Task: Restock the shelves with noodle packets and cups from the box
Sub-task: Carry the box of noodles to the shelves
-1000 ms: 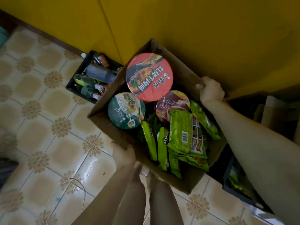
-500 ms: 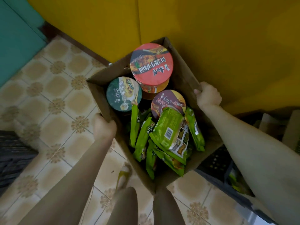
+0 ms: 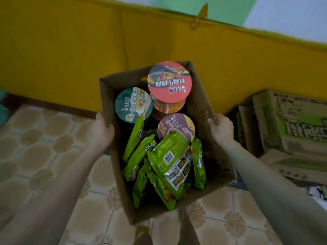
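Box [image 3: 213,154], open-topped cardboard, held over tiled floor [image 3: 44,147]. Near end: green noodle packets [image 3: 169,161] piled loose, top one barcode-up. Mid-length: left hand [image 3: 101,129], fingers curled round the left wall's rim; right hand [image 3: 222,129], fingers curled over the right rim. Far end: purple-lidded cup [image 3: 176,125], green-lidded cup [image 3: 133,104], red-lidded cup [image 3: 169,83] highest. Beyond: yellow wall [image 3: 70,50]; printed cartons [image 3: 292,121] at right.
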